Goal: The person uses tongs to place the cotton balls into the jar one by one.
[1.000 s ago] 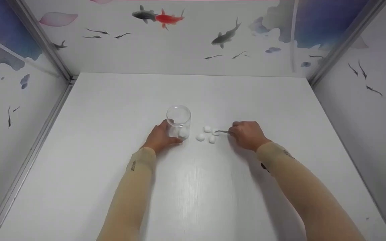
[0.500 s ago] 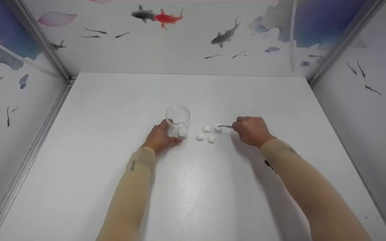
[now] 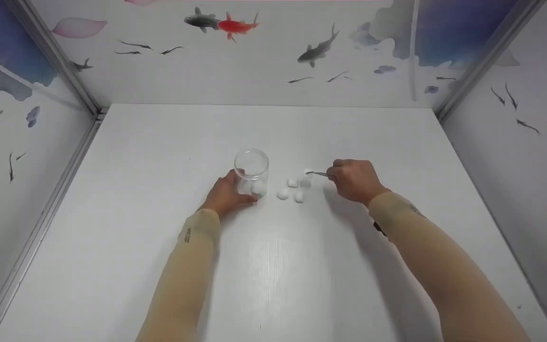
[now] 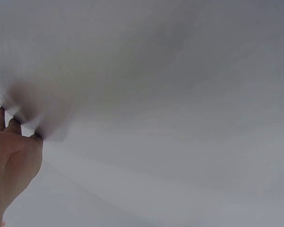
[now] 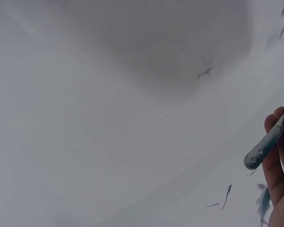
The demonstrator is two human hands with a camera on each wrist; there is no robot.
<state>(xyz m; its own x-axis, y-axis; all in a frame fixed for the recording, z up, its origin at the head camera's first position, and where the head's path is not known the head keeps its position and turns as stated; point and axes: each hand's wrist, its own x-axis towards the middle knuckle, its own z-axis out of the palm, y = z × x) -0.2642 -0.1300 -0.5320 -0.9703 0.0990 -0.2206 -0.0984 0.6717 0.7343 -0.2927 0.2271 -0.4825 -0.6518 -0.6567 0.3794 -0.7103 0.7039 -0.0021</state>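
Observation:
In the head view my left hand [image 3: 224, 194] grips the lower part of a clear jar [image 3: 252, 177], fingers behind and thumb in front. White cotton balls [image 3: 258, 188] show through the jar's wall near its bottom. My right hand [image 3: 356, 179] pinches metal tweezers [image 3: 320, 174], whose rounded handle end [image 5: 258, 157] shows in the right wrist view. A cotton ball [image 3: 307, 170] is at the tweezer tips, raised over the table with its shadow below. Three more cotton balls [image 3: 292, 183] lie between the jar and my right hand.
The white table [image 3: 273, 266] has a back panel [image 3: 254, 71] painted with fish close behind it. Side panels [image 3: 515, 156] with metal frame posts border it left and right. A small dark mark sits near the table's right front.
My right hand has lifted a cotton ball off the table with the tweezers and carried it slightly back, away from the others. My left hand has stayed at the jar.

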